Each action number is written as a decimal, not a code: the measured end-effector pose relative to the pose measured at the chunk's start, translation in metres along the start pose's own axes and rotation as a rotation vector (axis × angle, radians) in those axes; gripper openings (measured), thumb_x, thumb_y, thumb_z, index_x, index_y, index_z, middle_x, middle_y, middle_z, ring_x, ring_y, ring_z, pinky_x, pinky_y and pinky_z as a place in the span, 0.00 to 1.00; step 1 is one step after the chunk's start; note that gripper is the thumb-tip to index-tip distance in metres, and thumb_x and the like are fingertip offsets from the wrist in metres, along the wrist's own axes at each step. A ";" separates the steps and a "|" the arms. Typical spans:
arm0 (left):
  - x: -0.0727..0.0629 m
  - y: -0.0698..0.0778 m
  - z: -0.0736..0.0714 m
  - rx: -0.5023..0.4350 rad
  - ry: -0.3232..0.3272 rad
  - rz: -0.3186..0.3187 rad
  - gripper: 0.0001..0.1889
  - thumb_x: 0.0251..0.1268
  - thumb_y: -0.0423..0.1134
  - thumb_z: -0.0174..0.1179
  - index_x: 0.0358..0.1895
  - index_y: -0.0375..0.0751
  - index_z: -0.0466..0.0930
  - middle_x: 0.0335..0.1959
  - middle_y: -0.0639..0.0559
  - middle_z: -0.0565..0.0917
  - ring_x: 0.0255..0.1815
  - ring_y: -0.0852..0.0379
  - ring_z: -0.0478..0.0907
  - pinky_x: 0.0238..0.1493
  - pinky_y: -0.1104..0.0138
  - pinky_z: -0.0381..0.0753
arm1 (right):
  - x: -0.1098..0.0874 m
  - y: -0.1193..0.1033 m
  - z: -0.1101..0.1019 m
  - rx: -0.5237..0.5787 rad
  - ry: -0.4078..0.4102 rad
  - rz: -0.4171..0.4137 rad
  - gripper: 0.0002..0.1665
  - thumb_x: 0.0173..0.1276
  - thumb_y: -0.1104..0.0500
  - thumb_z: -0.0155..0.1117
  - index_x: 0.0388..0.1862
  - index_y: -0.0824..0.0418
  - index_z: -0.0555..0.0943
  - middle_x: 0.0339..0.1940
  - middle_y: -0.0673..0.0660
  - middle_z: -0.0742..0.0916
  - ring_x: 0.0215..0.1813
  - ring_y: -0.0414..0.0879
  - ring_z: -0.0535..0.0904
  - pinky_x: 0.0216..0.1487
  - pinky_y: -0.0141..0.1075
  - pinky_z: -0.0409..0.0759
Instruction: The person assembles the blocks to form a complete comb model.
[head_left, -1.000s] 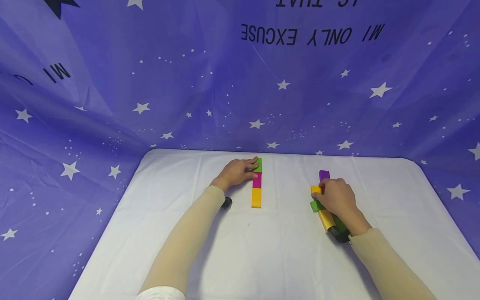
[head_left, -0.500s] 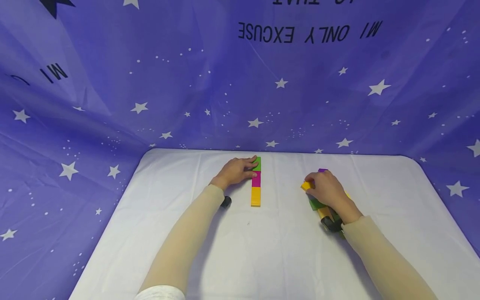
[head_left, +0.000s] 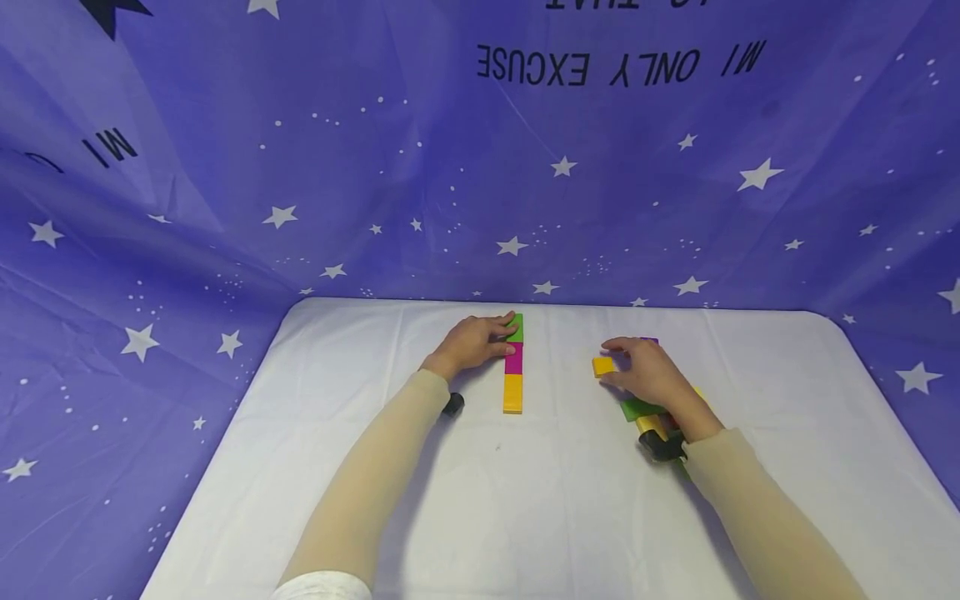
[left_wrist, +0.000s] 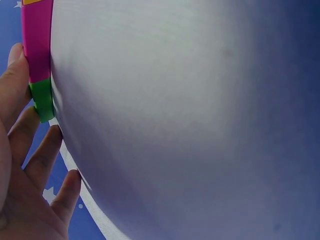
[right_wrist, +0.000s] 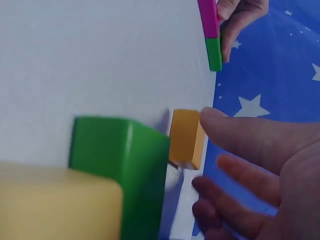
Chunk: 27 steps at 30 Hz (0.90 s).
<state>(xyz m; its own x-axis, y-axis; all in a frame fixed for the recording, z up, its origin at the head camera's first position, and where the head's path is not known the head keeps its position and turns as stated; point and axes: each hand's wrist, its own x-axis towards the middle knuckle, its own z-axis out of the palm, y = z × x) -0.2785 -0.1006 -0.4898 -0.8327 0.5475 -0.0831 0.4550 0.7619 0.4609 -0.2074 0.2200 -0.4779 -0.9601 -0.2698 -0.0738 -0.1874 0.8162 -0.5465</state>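
Three blocks form a straight row on the white table: green at the far end, magenta in the middle, yellow nearest. My left hand rests against the row's left side, fingers at the green block and thumb at the magenta one. A small yellow block lies apart to the right of the row. Around it, thumb and fingers spread, is my right hand; in the right wrist view the thumb tip is by the small block, the other fingers apart from it.
Beneath and behind the right hand sits a cluster of blocks, partly hidden: a green block, a yellow block and a purple block. White tablecloth covers the table; a starry purple curtain hangs behind.
My right hand has carried the small yellow block leftward out of the cluster, and its fingers have since spread from it. The left hand stays at the row.
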 end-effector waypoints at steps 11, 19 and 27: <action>0.000 -0.001 0.001 0.022 0.021 0.014 0.28 0.67 0.54 0.64 0.68 0.53 0.75 0.75 0.60 0.67 0.75 0.51 0.66 0.75 0.59 0.62 | -0.004 -0.014 0.005 0.018 -0.007 0.165 0.36 0.64 0.50 0.73 0.62 0.72 0.76 0.52 0.68 0.83 0.48 0.58 0.78 0.54 0.54 0.78; 0.000 -0.001 0.002 0.011 0.021 0.006 0.27 0.68 0.54 0.64 0.68 0.53 0.75 0.75 0.61 0.66 0.75 0.52 0.64 0.76 0.60 0.60 | -0.002 -0.018 0.010 -0.033 0.007 0.202 0.32 0.64 0.51 0.73 0.58 0.71 0.79 0.49 0.67 0.84 0.45 0.58 0.79 0.53 0.55 0.80; -0.002 -0.001 0.002 0.005 0.018 0.012 0.27 0.68 0.54 0.64 0.68 0.54 0.75 0.75 0.61 0.67 0.75 0.51 0.65 0.75 0.60 0.61 | -0.001 -0.019 0.011 -0.047 0.019 0.203 0.28 0.64 0.51 0.73 0.54 0.70 0.80 0.43 0.64 0.84 0.41 0.56 0.77 0.48 0.52 0.80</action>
<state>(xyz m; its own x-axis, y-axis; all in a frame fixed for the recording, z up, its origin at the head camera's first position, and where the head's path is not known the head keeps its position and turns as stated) -0.2770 -0.1016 -0.4922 -0.8324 0.5507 -0.0619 0.4669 0.7570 0.4571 -0.2006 0.1994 -0.4769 -0.9828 -0.0882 -0.1624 0.0011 0.8760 -0.4823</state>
